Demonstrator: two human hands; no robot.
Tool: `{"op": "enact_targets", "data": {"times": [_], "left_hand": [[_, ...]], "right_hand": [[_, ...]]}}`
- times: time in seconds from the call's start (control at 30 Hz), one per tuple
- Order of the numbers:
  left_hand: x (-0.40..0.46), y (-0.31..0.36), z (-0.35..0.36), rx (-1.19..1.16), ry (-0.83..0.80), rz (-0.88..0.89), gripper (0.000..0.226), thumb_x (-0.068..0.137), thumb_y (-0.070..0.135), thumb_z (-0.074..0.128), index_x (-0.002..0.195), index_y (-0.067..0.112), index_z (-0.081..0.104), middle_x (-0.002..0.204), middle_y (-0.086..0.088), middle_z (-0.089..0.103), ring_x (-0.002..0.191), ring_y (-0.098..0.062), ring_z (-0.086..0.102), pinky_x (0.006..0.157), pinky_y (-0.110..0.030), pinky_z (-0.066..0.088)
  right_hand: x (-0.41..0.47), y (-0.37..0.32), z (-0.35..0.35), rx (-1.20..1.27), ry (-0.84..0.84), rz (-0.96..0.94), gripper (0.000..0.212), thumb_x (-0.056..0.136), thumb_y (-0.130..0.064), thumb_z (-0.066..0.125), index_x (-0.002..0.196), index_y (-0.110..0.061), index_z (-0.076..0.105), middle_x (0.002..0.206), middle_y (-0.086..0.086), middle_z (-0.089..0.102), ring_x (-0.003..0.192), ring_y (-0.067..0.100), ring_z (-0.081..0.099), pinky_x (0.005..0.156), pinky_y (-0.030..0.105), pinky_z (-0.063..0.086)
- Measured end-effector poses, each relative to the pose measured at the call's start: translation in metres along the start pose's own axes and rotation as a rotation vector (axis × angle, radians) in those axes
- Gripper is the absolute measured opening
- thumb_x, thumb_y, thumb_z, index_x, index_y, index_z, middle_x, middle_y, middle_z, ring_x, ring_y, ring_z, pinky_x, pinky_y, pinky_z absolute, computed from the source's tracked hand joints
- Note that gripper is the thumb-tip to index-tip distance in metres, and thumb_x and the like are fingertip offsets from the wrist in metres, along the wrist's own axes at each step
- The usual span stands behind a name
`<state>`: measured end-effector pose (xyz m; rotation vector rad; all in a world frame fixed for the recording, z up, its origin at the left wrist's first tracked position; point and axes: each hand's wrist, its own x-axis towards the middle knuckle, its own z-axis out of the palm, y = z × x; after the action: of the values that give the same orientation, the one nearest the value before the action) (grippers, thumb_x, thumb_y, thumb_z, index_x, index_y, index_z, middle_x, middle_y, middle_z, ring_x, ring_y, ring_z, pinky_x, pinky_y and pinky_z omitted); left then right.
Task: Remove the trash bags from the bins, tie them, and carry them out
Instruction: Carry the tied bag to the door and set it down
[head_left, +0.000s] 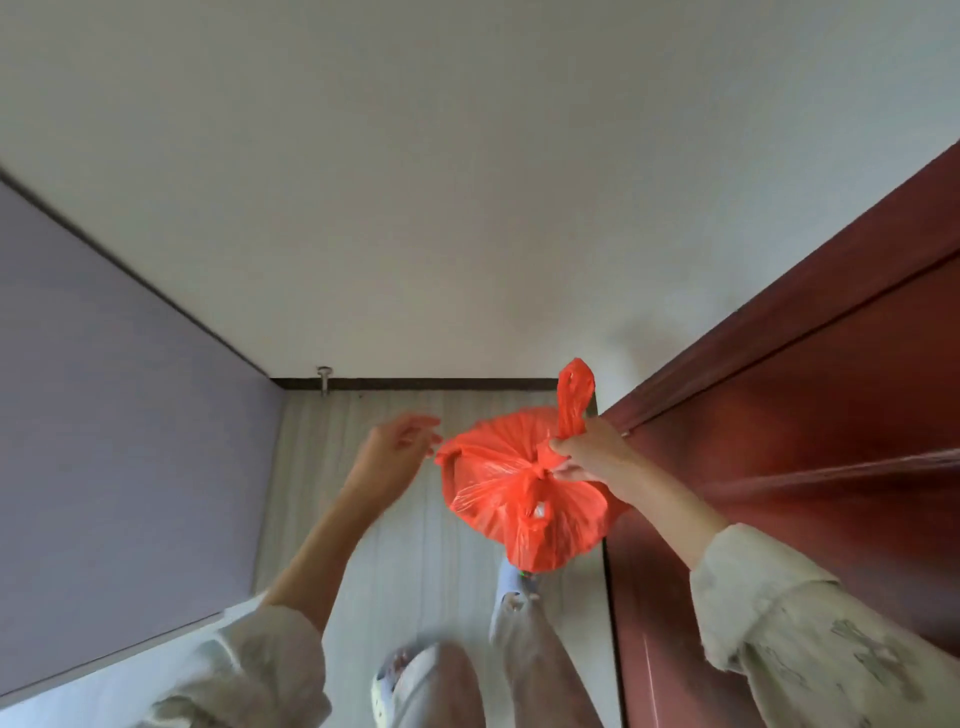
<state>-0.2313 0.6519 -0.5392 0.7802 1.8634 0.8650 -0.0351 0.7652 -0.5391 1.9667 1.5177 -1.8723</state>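
A red plastic trash bag (519, 483) hangs in front of me above the floor, its mouth gathered into a knot at the top. My right hand (592, 449) grips the bag at the knot, and one handle loop sticks up above my fingers. My left hand (400, 444) is just left of the bag, blurred, with fingers loosely curled; its fingertips are close to a stretched edge of the bag, and I cannot tell whether they pinch it.
A dark red wooden door (810, 467) stands close on the right. A pale purple wall (119, 441) runs along the left. Ahead is a white wall with a dark skirting board (415, 383) and a metal door stop (324, 379). My slippered feet (405, 680) stand on pale floorboards.
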Motion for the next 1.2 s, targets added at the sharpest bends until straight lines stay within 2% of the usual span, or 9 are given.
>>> {"op": "enact_targets", "data": {"times": [0.13,0.23,0.33,0.43,0.53,0.7,0.93,1.07,1.2], "left_hand": [[0.078,-0.031,0.044,0.028,-0.019,-0.050,0.022,0.088,-0.008,0.044,0.101,0.000,0.061,0.072,0.003,0.058,0.051,0.012,0.057,0.054,-0.004,0.042],[0.146,-0.080,0.074,0.198,-0.087,-0.004,0.024,0.088,-0.001,0.047,0.090,0.017,0.063,0.074,0.003,0.062,0.066,-0.002,0.060,0.076,-0.026,0.049],[0.210,-0.122,0.109,0.301,-0.136,-0.015,0.022,0.090,0.009,0.046,0.097,0.021,0.062,0.081,0.004,0.063,0.081,-0.017,0.061,0.085,-0.029,0.046],[0.256,-0.165,0.136,0.324,-0.145,-0.005,0.022,0.090,0.009,0.045,0.098,0.022,0.061,0.080,0.006,0.062,0.082,-0.017,0.060,0.084,-0.027,0.046],[0.291,-0.205,0.155,0.351,-0.157,-0.024,0.023,0.090,0.009,0.045,0.100,0.022,0.061,0.082,0.006,0.063,0.085,-0.017,0.062,0.082,-0.025,0.044],[0.330,-0.245,0.176,0.373,-0.190,-0.049,0.025,0.090,0.007,0.045,0.105,0.018,0.062,0.087,0.003,0.064,0.089,-0.019,0.063,0.085,-0.026,0.045],[0.321,-0.226,0.176,0.336,-0.227,-0.088,0.024,0.091,0.011,0.045,0.110,0.016,0.060,0.092,0.001,0.063,0.089,-0.021,0.062,0.087,-0.029,0.046],[0.287,-0.177,0.142,0.334,-0.226,-0.087,0.026,0.092,0.015,0.045,0.116,0.017,0.056,0.101,-0.002,0.062,0.092,-0.021,0.061,0.086,-0.029,0.045],[0.235,-0.109,0.087,0.320,-0.162,-0.079,0.028,0.093,0.017,0.044,0.119,0.015,0.054,0.105,-0.004,0.061,0.097,-0.022,0.061,0.089,-0.030,0.044]], "right_hand": [[0.100,0.019,-0.006,0.114,0.031,0.112,0.025,0.089,-0.002,0.053,0.113,0.000,0.055,0.115,0.022,0.059,0.079,0.021,0.058,0.068,0.032,0.053],[0.183,0.034,-0.005,0.281,0.070,0.165,0.010,0.091,0.001,0.049,0.099,-0.003,0.055,0.088,0.010,0.057,0.065,0.017,0.053,0.082,0.039,0.049],[0.272,0.065,-0.007,0.306,0.133,0.192,0.016,0.092,0.001,0.048,0.082,-0.011,0.051,0.101,0.015,0.055,0.074,0.025,0.057,0.074,0.034,0.052],[0.347,0.107,0.007,0.337,0.179,0.237,0.025,0.092,-0.006,0.050,0.117,0.001,0.051,0.123,0.023,0.057,0.093,0.034,0.063,0.052,0.024,0.053],[0.401,0.138,0.019,0.456,0.203,0.251,0.033,0.092,-0.002,0.049,0.123,0.009,0.046,0.114,0.025,0.056,0.081,0.029,0.061,0.046,0.021,0.052],[0.459,0.157,0.012,0.650,0.318,0.224,0.005,0.093,-0.004,0.048,0.091,-0.003,0.052,0.100,0.018,0.051,0.066,0.022,0.056,0.071,0.033,0.055],[0.436,0.142,0.001,0.655,0.197,0.251,0.024,0.092,-0.001,0.047,0.115,-0.008,0.045,0.092,0.016,0.054,0.078,0.017,0.055,0.085,0.033,0.054],[0.371,0.101,-0.006,0.599,0.150,0.334,0.021,0.092,-0.004,0.048,0.113,-0.003,0.049,0.119,0.023,0.051,0.124,0.034,0.049,0.093,0.039,0.049],[0.287,0.036,-0.013,0.521,0.068,0.267,0.031,0.094,-0.006,0.045,0.124,-0.001,0.048,0.136,0.026,0.047,0.119,0.032,0.053,0.099,0.040,0.045]]}}
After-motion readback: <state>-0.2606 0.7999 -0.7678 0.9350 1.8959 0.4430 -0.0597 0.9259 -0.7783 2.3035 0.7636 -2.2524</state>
